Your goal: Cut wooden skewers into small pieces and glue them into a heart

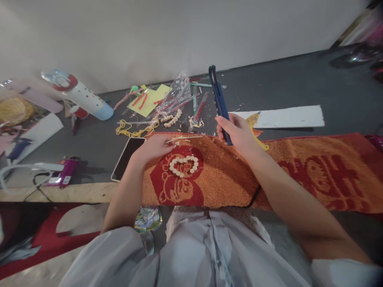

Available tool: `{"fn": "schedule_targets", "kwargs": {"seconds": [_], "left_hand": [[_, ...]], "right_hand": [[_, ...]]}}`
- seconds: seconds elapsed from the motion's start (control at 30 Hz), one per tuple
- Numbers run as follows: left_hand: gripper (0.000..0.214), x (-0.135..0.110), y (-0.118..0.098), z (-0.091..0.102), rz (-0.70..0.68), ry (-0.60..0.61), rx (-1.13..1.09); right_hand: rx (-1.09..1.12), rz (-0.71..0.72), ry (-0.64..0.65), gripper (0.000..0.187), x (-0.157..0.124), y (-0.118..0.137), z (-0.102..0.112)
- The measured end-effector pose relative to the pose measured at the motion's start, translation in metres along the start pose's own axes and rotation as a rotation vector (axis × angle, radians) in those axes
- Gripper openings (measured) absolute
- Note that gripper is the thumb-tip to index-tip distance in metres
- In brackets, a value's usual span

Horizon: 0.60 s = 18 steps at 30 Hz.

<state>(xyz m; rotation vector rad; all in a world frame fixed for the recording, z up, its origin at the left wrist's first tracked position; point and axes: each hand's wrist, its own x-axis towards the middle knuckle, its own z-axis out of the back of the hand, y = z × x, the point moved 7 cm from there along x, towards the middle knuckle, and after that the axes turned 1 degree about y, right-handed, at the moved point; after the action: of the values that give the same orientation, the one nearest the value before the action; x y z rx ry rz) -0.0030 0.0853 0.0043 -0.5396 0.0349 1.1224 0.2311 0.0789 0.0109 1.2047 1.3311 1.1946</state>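
Note:
My left hand (pixel 157 145) rests on the orange-and-red towel (pixel 227 171), its fingers closed on a thin pale stick (pixel 191 137) that points right. Short cut pieces (pixel 187 140) lie by its fingertips. My right hand (pixel 236 131) grips a long dark blue tool (pixel 220 99) that looks like a box cutter, held tilted above the towel's back edge; no blade can be made out. Between my forearms, a heart-shaped outline (pixel 196 165) of small pale pieces lies on the towel's red print. The tool and the stick are apart.
Behind the towel are more pale pieces (pixel 196 123), a clear plastic bag (pixel 179 93), yellow paper (pixel 148 99) and yellow string (pixel 127 128). A phone (pixel 122 161) lies beside my left forearm. A bottle (pixel 80 95) leans back left; a white strip (pixel 290 116) lies right.

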Motion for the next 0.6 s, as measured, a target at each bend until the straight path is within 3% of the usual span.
{"fn": "schedule_targets", "kwargs": {"seconds": [0.6], "left_hand": [[0.029,0.0020,-0.0016,-0.0026,-0.040,-0.004,0.027]], "right_hand": [[-0.046,-0.001,0.002,0.041,-0.0010,0.0015,-0.0004]]}}
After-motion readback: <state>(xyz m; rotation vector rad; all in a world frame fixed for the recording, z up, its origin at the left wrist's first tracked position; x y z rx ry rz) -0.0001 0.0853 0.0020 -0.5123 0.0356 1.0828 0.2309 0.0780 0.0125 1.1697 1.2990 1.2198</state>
